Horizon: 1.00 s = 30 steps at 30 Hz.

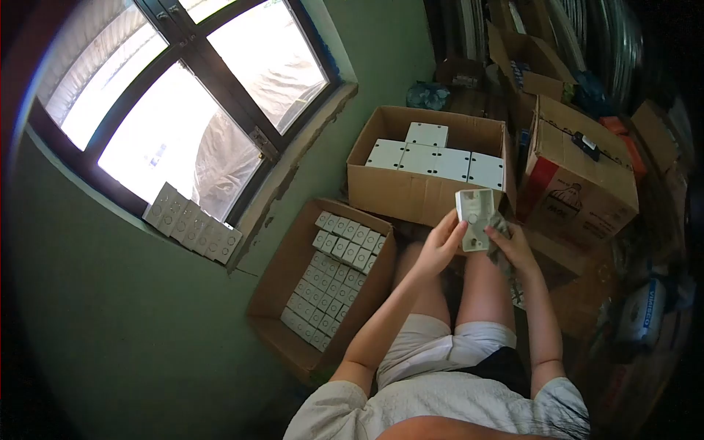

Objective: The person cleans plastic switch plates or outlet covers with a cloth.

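A white plastic electrical wall box [478,205], its hollow side facing me, is held up above my knees. My left hand [444,240] grips it by its left edge, thumb on the front. My right hand [515,246] is closed around a grey cloth [499,229], which lies against the right side of the box. Beyond my hands stands an open carton [400,192] with larger white square boxes [436,160] in it. On the left, another open carton [275,293] has many small white boxes [323,282] in rows.
Several white boxes [192,224] are lined up on the sill below the window [169,125]. At the right stands a closed carton [579,176] with a black object [586,145] on top. Behind it is an open carton [546,82]. A blue plastic bag [427,95] lies near the wall.
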Tool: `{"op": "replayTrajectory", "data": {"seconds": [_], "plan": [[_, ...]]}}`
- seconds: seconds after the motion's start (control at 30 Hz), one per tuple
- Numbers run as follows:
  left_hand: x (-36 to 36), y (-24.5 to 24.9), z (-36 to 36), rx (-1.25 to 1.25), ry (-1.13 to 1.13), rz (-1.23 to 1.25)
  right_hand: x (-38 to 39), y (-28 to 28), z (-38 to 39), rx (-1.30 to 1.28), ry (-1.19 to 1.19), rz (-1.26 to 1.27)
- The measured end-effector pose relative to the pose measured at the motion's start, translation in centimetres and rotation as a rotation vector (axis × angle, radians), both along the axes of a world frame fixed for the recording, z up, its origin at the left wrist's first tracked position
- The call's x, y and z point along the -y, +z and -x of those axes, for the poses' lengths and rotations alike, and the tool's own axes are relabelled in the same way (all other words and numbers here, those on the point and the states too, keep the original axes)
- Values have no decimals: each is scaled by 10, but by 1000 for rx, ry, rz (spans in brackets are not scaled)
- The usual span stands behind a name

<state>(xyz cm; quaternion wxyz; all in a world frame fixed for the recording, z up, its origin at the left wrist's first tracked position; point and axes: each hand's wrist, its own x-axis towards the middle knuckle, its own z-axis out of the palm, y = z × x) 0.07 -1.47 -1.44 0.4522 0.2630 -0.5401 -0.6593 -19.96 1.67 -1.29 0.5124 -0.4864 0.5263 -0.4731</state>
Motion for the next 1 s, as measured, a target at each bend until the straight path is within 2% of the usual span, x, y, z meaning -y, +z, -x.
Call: {"op": "replayTrajectory", "data": {"seconds": [0.03,0.13,0.17,0.2,0.23,0.27,0.3,0.33,0.37,0.43,0.5,0.6,0.73,0.8,0.83,0.9,0.93,1.0], "plan": [[2,0,-1,119,-25,-40,6,2,-1,7,-1,2],[-4,-16,1,110,-40,-165,8,10,-8,139,-31,47],[0,-40,0,276,88,68,8,5,-14,133,-32,54],[5,-53,3,430,221,309,8,-6,-19,-34,-60,183],[7,-55,8,410,228,317,5,-11,-21,-206,-84,310],[6,-55,8,188,148,160,0,-8,-24,-246,-85,288],[5,-57,5,-26,61,1,1,-17,-26,-371,-121,408],[-10,-12,0,23,59,-280,-2,-12,-28,-447,-120,431],[-9,-14,-4,32,71,-288,-7,-6,-32,-514,-115,453],[-10,-18,-7,208,66,-16,-10,5,-36,-521,-84,487],[-7,-15,-9,263,107,-65,-10,4,-36,-541,-55,533],[-5,-20,-7,148,170,-22,-9,-4,-31,-620,54,530],[-11,-26,1,192,244,-48,-12,16,-33,-764,90,405],[-11,-37,2,269,330,121,-9,19,-42,-820,64,375],[-7,-43,-1,269,322,119,-7,13,-46,-805,30,394],[-2,-61,-6,634,197,175,-13,9,-56,-803,-26,385],[2,-68,-7,656,144,279,-14,4,-58,-802,-26,429],[0,-81,-5,596,167,319,-14,4,-61,-792,-34,485]]}}
